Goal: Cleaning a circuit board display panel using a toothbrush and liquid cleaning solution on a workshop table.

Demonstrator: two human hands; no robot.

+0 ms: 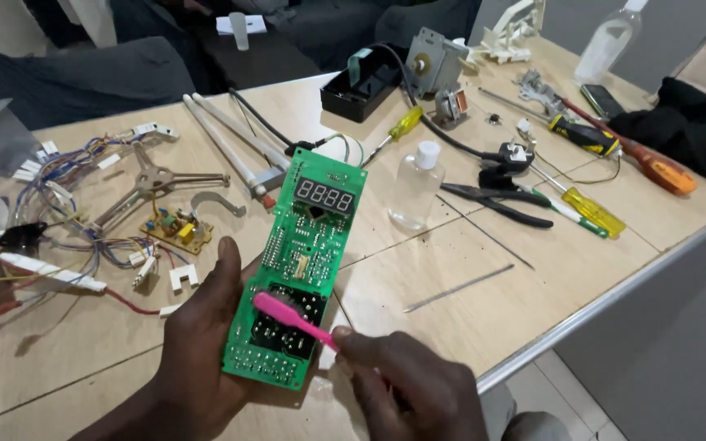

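Green, flat and rectangular, the circuit board [302, 269] rests in my left hand [198, 351], held just above the pale wood-grain table [467, 302]; my thumb presses its left edge while my fingers, hidden beneath, close under it. A dark four-digit display sits near its upper end, black blocky components near the lower. My right hand [414, 388] pinches a slim pink plastic toothbrush [292, 318], its head lying on the black components; the bristles are hard to make out. Nearby stand a clear plastic bottle [415, 186] with a white cap, dark pliers [496, 200] and a yellow-handled screwdriver [592, 212]. Both wrists are cut off by the frame.
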